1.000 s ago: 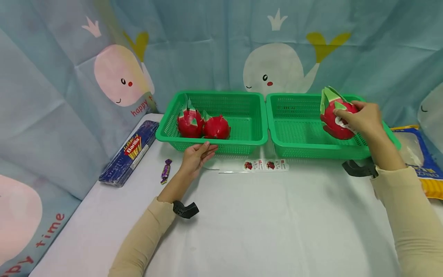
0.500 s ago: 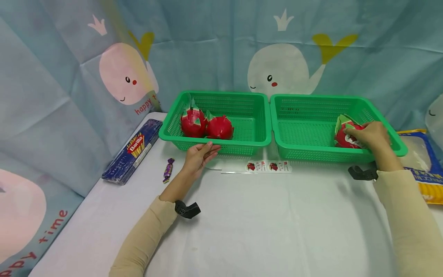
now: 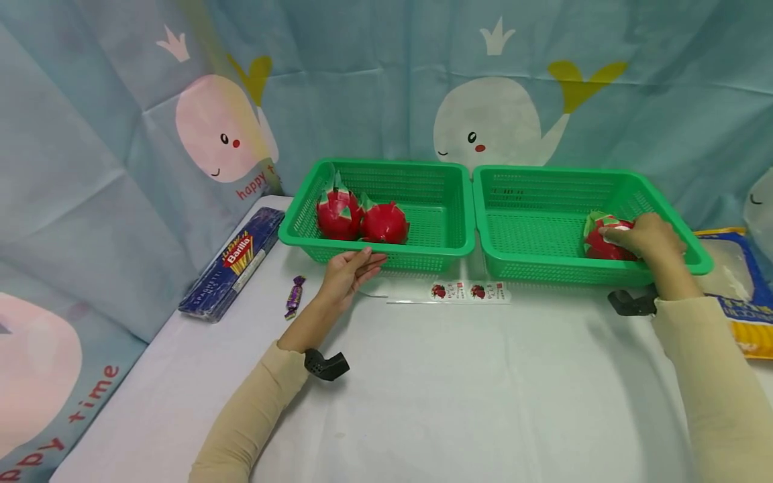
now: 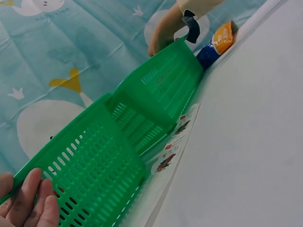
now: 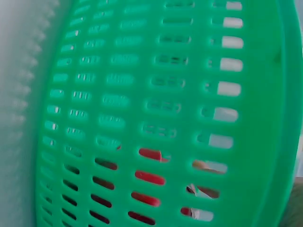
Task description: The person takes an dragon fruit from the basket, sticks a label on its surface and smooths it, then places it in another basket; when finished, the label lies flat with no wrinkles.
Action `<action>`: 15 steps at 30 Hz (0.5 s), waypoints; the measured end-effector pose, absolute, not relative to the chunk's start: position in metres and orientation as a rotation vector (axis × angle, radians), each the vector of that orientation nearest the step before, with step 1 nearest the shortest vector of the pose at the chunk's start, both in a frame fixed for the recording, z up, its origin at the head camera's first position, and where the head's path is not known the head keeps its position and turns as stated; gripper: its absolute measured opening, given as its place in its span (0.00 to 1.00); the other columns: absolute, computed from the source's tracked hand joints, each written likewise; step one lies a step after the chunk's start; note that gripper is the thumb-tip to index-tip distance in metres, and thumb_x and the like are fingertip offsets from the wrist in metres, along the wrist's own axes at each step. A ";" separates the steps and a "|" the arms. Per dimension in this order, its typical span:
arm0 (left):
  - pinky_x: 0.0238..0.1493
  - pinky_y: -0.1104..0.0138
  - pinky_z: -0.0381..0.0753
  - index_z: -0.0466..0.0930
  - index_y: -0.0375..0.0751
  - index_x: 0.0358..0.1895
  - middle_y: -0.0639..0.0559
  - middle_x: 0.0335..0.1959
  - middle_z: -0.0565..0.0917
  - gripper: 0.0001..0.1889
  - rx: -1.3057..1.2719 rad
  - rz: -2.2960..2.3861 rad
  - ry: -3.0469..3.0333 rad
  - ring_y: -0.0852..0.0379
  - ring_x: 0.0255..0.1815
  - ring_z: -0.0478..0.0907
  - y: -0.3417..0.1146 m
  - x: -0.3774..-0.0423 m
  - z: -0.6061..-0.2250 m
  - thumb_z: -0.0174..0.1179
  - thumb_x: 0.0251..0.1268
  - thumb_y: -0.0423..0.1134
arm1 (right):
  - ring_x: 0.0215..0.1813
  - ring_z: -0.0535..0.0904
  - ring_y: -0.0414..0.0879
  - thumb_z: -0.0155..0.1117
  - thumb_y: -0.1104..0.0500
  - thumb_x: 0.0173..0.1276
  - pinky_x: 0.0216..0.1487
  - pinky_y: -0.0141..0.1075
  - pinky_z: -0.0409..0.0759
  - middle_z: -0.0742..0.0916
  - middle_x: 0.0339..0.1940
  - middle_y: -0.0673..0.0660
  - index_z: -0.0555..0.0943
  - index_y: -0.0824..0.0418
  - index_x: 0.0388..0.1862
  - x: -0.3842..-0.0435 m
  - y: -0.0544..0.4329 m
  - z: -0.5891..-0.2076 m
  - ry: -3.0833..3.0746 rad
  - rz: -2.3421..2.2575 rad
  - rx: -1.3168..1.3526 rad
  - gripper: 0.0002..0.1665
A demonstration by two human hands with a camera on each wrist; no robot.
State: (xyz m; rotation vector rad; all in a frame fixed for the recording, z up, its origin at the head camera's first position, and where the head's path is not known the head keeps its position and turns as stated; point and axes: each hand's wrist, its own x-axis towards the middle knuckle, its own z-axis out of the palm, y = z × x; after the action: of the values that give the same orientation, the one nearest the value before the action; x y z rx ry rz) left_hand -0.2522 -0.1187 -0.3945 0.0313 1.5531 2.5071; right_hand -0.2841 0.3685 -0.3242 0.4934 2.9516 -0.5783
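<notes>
A dragon fruit sits low inside the right basket, toward its front right corner, with the right hand grasping it. The left hand pinches the front rim of the left basket, where two more dragon fruits touch. On the counter lie a label strip, wrapped candy and Barilla spaghetti.
</notes>
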 end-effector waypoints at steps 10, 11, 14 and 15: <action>0.47 0.68 0.79 0.68 0.22 0.56 0.54 0.34 0.87 0.22 0.059 2.358 1.642 0.60 0.41 0.84 -0.127 -0.253 -0.391 0.48 0.70 0.40 | 0.52 0.66 0.74 0.43 0.44 0.67 0.35 0.57 0.68 0.71 0.60 0.75 0.64 0.67 0.66 -0.263 0.337 -0.323 3.278 -0.764 0.321 0.36; 0.47 0.68 0.79 0.68 0.22 0.56 0.54 0.34 0.87 0.23 0.067 2.336 1.660 0.60 0.41 0.84 -0.128 -0.253 -0.391 0.48 0.70 0.41 | 0.47 0.69 0.71 0.45 0.45 0.68 0.31 0.51 0.68 0.74 0.56 0.75 0.68 0.68 0.63 -0.259 0.333 -0.324 3.340 -0.808 0.272 0.34; 0.46 0.68 0.79 0.71 0.23 0.53 0.54 0.33 0.87 0.23 0.124 2.245 1.713 0.60 0.40 0.84 -0.131 -0.252 -0.387 0.48 0.70 0.44 | 0.32 0.74 0.47 0.49 0.51 0.66 0.25 0.36 0.63 0.83 0.36 0.67 0.78 0.70 0.49 -0.243 0.325 -0.330 3.474 -0.933 0.208 0.25; 0.45 0.68 0.80 0.73 0.24 0.51 0.54 0.33 0.87 0.22 0.164 2.199 1.744 0.60 0.40 0.84 -0.132 -0.252 -0.384 0.48 0.70 0.44 | 0.27 0.72 0.40 0.50 0.51 0.66 0.24 0.33 0.63 0.83 0.28 0.60 0.79 0.70 0.44 -0.237 0.325 -0.332 3.486 -0.989 0.208 0.23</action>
State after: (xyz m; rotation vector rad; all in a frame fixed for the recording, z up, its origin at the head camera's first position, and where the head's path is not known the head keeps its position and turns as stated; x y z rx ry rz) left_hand -0.2519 -0.1316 -0.3844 0.1645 1.7443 2.1993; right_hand -0.2370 0.3252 -0.3318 0.2077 3.4861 -0.9895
